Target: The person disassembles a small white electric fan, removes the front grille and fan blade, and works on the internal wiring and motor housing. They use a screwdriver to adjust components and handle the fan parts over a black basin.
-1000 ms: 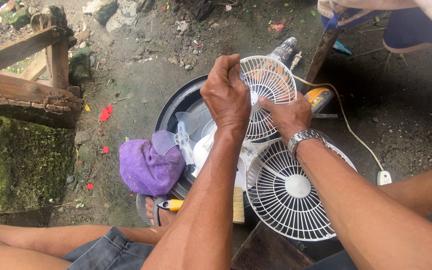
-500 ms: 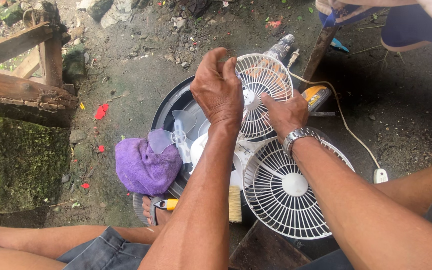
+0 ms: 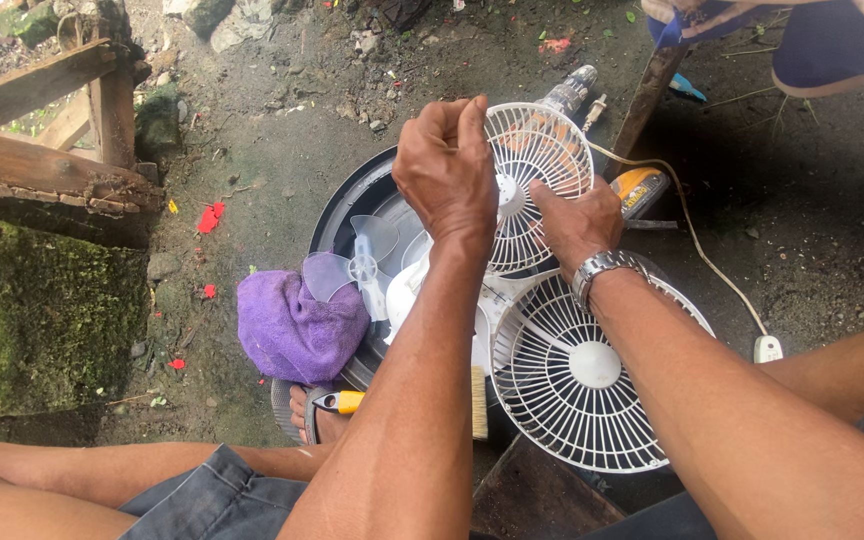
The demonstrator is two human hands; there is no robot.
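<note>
White wire fan guard (image 3: 542,180), the smaller of two, is held above a black tub (image 3: 347,205), just beyond the larger grille (image 3: 582,380). By the look of it the guard is being worked or fitted; any turn needs a steady two-handed grip. Left hand (image 3: 447,175) pinches its rim with fingers closed; right hand (image 3: 577,220) grips the lower edge, fingers curled on wire.

Single head view, looking steeply down, close over forearms and ground (image 3: 282,150)
</note>
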